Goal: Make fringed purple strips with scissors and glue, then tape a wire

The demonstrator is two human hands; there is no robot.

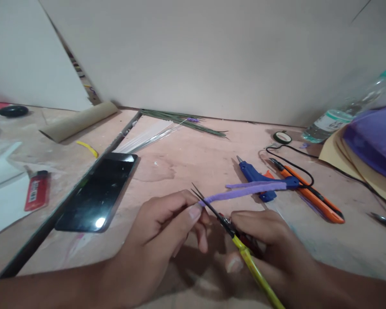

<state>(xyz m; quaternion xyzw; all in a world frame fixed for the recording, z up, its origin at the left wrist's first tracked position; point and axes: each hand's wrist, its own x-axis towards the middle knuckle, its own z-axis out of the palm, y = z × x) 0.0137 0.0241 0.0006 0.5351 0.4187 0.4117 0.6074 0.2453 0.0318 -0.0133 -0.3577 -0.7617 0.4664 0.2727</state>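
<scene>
While the right hand (270,242) holds a pair of scissors (242,249) with yellow on one handle, the left hand (167,234) pinches one end of a fuzzy purple strip (233,194) between thumb and fingertips. Left grip narrow, closed on the strip; right grip curled around the scissor handles. Scissor blades slightly parted, crossing the strip just beside the left thumb; cannot tell whether the strip lies between them. From the pinch the strip runs off to the right, above and beyond the right hand, then bends sharply and doubles back, its loose end pointing left.

Beyond the strip, a blue glue gun (251,171) lies on the table (193,156); the bend overlaps its handle in view, contact unclear. To its right, an orange cutter knife (323,205), blade tip showing. Left of the hands, a dark phone (98,195) lies flat, and past it a red lighter (37,192) rests on white paper (3,212).

Farther out: a short yellow piece (87,148), a bundle of clear sticks (148,139), a roll of tape (282,137), a cardboard tube (80,122), a tilted water bottle (330,122). Thin green stems (186,122) lie near the foot of a pale board (212,56).
</scene>
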